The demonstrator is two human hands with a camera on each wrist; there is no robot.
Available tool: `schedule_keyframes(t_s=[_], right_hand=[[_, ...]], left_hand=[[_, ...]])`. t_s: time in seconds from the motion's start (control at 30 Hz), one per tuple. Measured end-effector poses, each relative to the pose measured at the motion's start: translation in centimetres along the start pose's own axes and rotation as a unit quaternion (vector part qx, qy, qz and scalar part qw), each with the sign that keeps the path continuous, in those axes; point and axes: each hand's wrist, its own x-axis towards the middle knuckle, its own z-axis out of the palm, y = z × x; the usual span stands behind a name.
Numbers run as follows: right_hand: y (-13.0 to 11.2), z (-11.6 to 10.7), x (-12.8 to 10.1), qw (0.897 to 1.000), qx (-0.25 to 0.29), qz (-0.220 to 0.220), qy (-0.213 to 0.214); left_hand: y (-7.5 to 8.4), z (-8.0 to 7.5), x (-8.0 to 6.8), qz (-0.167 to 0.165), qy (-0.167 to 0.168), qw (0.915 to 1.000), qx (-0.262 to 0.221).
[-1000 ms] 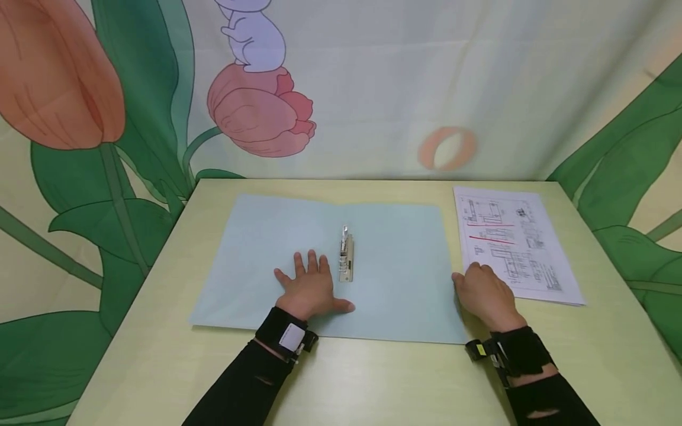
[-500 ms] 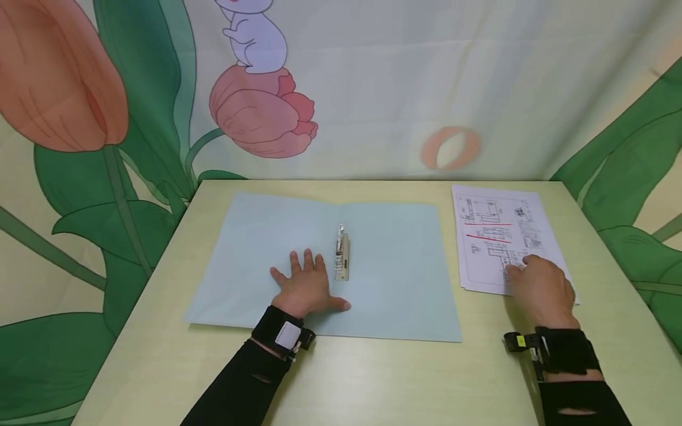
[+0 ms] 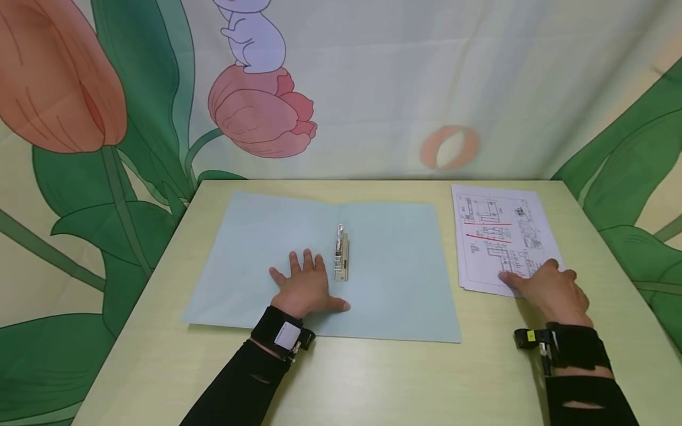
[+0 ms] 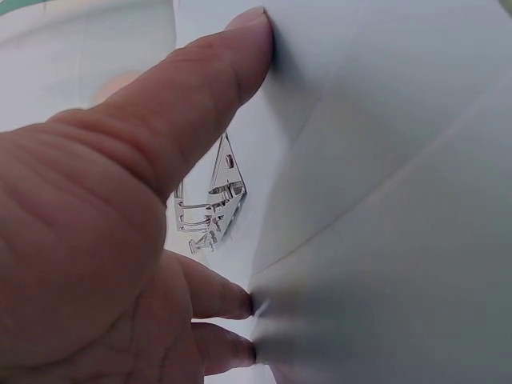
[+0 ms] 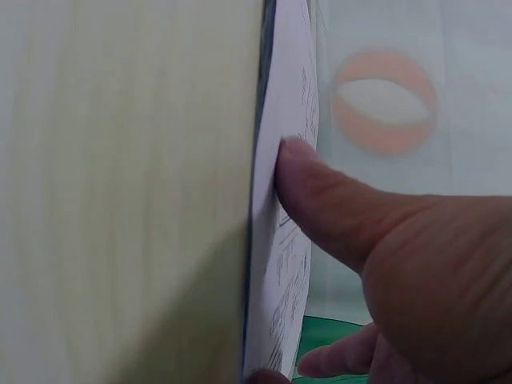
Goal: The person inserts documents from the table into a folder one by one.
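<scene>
A light blue folder [image 3: 396, 260] lies spread on the table, with a metal lever clip [image 3: 341, 253] beside its fold. My left hand [image 3: 303, 293] rests on its left half, fingers fanned out and thumb pointing right. In the left wrist view that thumb [image 4: 200, 80] and two fingertips touch the folder, with the clip behind them. At the right, a stack of printed papers [image 3: 487, 251] carries line drawings and two red lines. My right hand [image 3: 556, 293] is over its near right corner. Its thumb [image 5: 332, 196] touches the top sheet; the other fingers reach the right edge, partly hidden.
The pale wooden table [image 3: 389, 378] ends at a back edge against a printed curtain [image 3: 373, 106] with flowers and leaves. A strip of bare tabletop separates the folder from the papers. Both wrists wear black straps with small cameras.
My right hand has moved from the folder's right edge to the near right corner of the papers, its thumb and fingers spreading apart. My left hand stays on the folder.
</scene>
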Motion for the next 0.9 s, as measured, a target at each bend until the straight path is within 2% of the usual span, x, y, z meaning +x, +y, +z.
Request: schedule_keyframes(t_s=[0.23,0.47,0.9], right_hand=[[-0.6,-0.2,0.4,1.0,-0.002,0.006,-0.008],[-1.0,0.1,0.5,0.998,0.012,0.014,0.064],[1.4,-1.9,2.0,0.993,0.012,-0.001,0.117]], left_hand=[[0.0,-0.1,-0.2,0.0,0.001,1.0,0.005],[0.0,-0.1,-0.3,0.002,0.003,1.0,0.006],[0.1,0.0,-0.2,-0.003,0.002,1.0,0.006]])
